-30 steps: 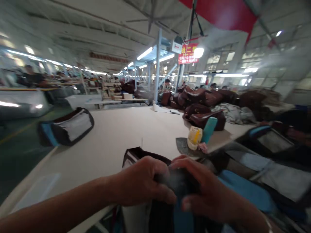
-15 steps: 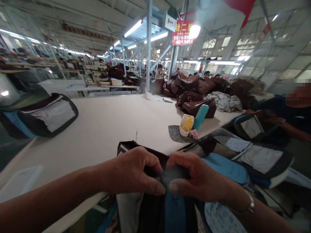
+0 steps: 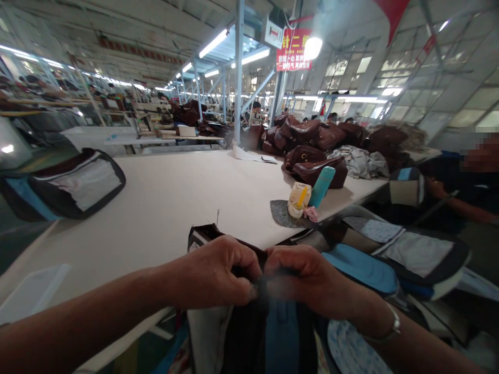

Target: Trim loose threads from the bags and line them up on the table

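A black bag piece with a blue stripe and a pale panel (image 3: 283,337) hangs over the near table edge, below both hands. My left hand (image 3: 218,272) is closed, pinching the dark upper edge of this bag between thumb and fingers. Right beside it, my right hand (image 3: 307,283) grips the same edge, its thumb slightly smeared by blur. The two sets of fingertips nearly meet. Loose threads stick up from the bag's far corner. What lies directly under the fingertips is hidden.
A similar bag (image 3: 78,184) lies at the left of the cream table (image 3: 175,187). Brown leather bags (image 3: 307,135) are heaped at the back. A teal bottle (image 3: 323,187) stands near a yellow-handled tool. More bag pieces (image 3: 421,254) lie right, near a co-worker's hand (image 3: 438,187).
Both my thumbs have shifted up and inward, drawing the fingertips closer together on the bag edge. At the right, the co-worker's bag piece has turned and shows a blue stripe.
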Action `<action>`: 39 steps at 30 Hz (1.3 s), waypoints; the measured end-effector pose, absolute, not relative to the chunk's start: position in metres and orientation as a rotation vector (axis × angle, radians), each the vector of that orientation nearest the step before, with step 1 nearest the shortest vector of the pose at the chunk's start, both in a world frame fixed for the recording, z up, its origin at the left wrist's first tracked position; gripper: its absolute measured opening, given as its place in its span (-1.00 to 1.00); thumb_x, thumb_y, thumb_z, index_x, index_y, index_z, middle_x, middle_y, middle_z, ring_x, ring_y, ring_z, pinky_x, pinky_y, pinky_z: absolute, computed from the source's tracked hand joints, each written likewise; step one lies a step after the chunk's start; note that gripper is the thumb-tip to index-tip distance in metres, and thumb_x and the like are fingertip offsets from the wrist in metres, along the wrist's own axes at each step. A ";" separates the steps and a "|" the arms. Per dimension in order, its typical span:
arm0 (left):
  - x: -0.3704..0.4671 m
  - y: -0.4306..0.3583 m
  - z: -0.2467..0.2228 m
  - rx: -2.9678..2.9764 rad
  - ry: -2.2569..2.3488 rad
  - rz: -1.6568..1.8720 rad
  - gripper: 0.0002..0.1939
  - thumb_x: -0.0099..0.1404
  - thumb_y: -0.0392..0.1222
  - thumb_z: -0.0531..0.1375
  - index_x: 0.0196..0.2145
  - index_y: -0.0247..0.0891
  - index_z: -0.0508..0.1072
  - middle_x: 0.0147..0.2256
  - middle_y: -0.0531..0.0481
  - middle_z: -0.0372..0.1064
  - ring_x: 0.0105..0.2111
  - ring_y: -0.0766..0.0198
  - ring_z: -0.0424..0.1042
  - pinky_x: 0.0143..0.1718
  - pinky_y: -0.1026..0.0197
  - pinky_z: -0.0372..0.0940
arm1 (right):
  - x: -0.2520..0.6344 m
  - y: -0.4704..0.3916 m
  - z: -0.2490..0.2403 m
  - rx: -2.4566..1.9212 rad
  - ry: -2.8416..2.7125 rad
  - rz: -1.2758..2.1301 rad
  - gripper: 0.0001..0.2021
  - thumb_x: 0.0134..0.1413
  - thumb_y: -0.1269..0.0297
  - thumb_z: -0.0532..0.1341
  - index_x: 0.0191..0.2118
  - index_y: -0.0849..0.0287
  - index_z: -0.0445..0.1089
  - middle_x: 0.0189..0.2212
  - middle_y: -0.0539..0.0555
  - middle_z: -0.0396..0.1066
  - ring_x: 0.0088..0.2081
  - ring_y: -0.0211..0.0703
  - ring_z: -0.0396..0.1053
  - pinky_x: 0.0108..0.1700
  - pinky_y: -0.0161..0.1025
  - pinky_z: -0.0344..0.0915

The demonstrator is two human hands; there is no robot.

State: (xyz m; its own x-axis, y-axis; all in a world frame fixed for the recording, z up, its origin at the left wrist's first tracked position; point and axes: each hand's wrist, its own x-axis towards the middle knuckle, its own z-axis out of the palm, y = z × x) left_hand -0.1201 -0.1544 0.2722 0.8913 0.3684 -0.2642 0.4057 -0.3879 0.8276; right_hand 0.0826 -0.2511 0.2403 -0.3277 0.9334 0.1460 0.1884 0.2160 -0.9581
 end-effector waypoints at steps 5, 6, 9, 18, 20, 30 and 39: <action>-0.118 -0.158 0.273 2.011 0.582 -0.015 -0.67 0.15 0.05 0.32 -0.44 -0.30 0.43 -0.55 0.17 0.11 -0.50 0.40 0.08 -0.53 0.31 -0.01 | 0.078 -0.251 0.239 -1.033 -1.627 1.210 -0.80 0.15 0.25 0.30 -0.43 0.23 0.39 -0.47 -0.04 0.26 -0.44 -0.32 0.15 -0.42 -0.34 0.11; -0.118 -0.158 0.273 2.011 0.579 -0.023 -0.68 0.17 0.03 0.30 -0.45 -0.30 0.42 -0.55 0.17 0.10 -0.51 0.40 0.07 -0.54 0.31 -0.01 | 0.077 -0.252 0.239 -1.038 -1.621 1.216 -0.80 0.15 0.26 0.30 -0.43 0.23 0.37 -0.48 -0.05 0.24 -0.45 -0.33 0.13 -0.43 -0.35 0.10; -0.117 -0.156 0.273 2.001 0.549 -0.073 -0.77 0.20 -0.05 0.26 -0.42 -0.30 0.45 -0.54 0.16 0.14 -0.51 0.40 0.10 -0.50 0.30 0.03 | 0.076 -0.251 0.238 -1.051 -1.614 1.234 -0.81 0.15 0.31 0.29 -0.44 0.23 0.34 -0.49 -0.07 0.18 -0.46 -0.34 0.08 -0.44 -0.36 0.05; -0.114 -0.158 0.278 2.084 0.569 -0.046 -0.86 0.14 -0.26 0.12 -0.42 -0.31 0.48 -0.53 0.14 0.18 -0.50 0.39 0.12 -0.52 0.32 0.04 | 0.086 -0.254 0.238 -1.153 -1.663 1.209 -0.78 0.21 0.19 0.25 -0.38 0.22 0.34 -0.51 -0.09 0.18 -0.45 -0.34 0.07 -0.44 -0.36 0.04; -0.113 -0.158 0.282 2.067 0.572 -0.080 -0.85 0.14 -0.25 0.13 -0.40 -0.32 0.49 -0.52 0.13 0.21 -0.49 0.38 0.15 -0.49 0.32 0.07 | 0.085 -0.257 0.241 -1.236 -1.710 1.133 -0.81 0.17 0.19 0.27 -0.33 0.22 0.36 -0.50 -0.09 0.21 -0.45 -0.34 0.09 -0.43 -0.35 0.05; -0.112 -0.151 0.271 2.193 0.468 0.039 -0.82 0.21 -0.24 0.16 -0.31 -0.31 0.55 -0.47 0.13 0.32 -0.45 0.39 0.23 -0.43 0.34 0.11 | 0.075 -0.255 0.239 -1.341 -1.634 0.909 -0.92 -0.01 0.36 0.22 -0.46 0.23 0.38 -0.58 -0.09 0.25 -0.52 -0.35 0.10 -0.50 -0.36 0.03; -0.109 -0.166 0.256 2.182 0.564 0.351 -0.83 0.06 -0.42 0.12 -0.46 -0.30 0.51 -0.45 0.10 0.40 -0.45 0.41 0.35 -0.45 0.38 0.15 | 0.071 -0.259 0.236 -1.409 -1.520 0.908 -0.98 -0.10 0.43 0.24 -0.44 0.23 0.42 -0.54 -0.08 0.28 -0.50 -0.35 0.14 -0.48 -0.36 0.04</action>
State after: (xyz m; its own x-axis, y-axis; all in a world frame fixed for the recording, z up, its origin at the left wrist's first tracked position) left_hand -0.1087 -0.1662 0.2565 0.8600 0.5073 0.0553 0.2742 -0.5508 0.7883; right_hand 0.0715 -0.2593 0.2356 -0.0030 0.9942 0.1079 0.3765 0.1011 -0.9209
